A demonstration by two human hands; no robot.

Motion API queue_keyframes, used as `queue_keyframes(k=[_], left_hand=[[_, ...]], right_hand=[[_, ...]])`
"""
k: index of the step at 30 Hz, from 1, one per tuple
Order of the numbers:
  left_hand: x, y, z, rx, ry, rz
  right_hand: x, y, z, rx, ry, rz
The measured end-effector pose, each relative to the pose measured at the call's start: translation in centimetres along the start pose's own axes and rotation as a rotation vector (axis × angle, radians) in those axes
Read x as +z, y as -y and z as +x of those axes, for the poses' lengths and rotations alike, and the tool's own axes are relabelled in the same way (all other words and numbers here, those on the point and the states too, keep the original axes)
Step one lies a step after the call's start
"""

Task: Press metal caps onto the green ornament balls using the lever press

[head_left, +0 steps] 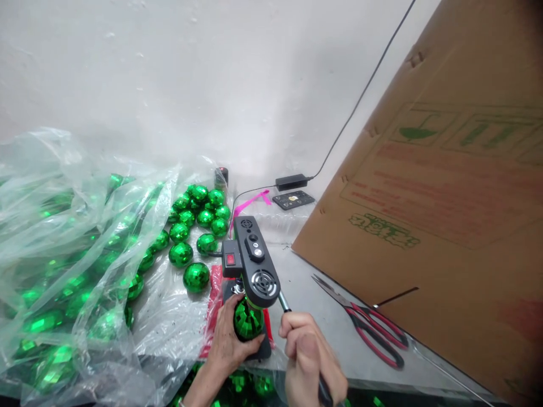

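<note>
Ball [247, 321] clamped in left hand [227, 345] under press [254, 263]; right hand [307, 356] closed on lever [284, 302].
Left fingers [254, 343] curl round the green faceted ball from below, thumb on its left side; it sits on the press base, directly beneath the black head. Right fingers [294, 330] wrap tight round the lever handle, just right of the ball; the metal rod runs from the fist up to the head. Beyond the left fingers: loose balls [196, 276] on a clear bag [63, 271], more inside it further left. Right of the right fingers: scissors [369, 328], flat on the table [305, 282], near; box [445, 198] behind them. Far past the press: adapter [291, 181] at the wall.
</note>
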State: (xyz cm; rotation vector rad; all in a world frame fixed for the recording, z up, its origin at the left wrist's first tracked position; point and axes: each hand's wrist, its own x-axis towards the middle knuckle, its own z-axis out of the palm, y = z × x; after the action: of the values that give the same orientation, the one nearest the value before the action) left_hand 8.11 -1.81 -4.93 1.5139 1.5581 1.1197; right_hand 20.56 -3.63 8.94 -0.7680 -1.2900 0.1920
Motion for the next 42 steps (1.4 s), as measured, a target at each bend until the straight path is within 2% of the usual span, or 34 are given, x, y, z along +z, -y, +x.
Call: queue_keyframes(k=[6, 15, 24, 29, 35, 39, 42], left_hand=[[0.4, 0.7, -0.1, 0.037, -0.029, 0.001], [0.0, 0.1, 0.0, 0.03, 0.017, -0.023], [0.2, 0.1, 0.0, 0.019, 0.009, -0.034], [0.2, 0.2, 0.1, 0.008, 0.026, -0.045], [0.4, 0.2, 0.1, 0.01, 0.023, -0.037], [0.5, 0.3, 0.1, 0.01, 0.026, -0.022], [0.6, 0.2, 0.1, 0.018, 0.02, -0.014]], right_hand=[[-0.5, -0.5, -0.3, 0.004, 0.024, -0.024], [-0.9, -1.0, -0.9, -0.015, 0.041, -0.039], [-1.1, -1.0, -1.0, 0.0, 0.049, -0.073], [-0.7, -0.7, -1.1, -0.003, -0.006, -0.046], [0.6, 1.2, -1.2, 0.171, -0.102, -0.083], [0.8, 1.2, -1.2, 0.165, -0.13, -0.105], [0.7, 0.5, -1.1, 0.081, -0.123, -0.093]])
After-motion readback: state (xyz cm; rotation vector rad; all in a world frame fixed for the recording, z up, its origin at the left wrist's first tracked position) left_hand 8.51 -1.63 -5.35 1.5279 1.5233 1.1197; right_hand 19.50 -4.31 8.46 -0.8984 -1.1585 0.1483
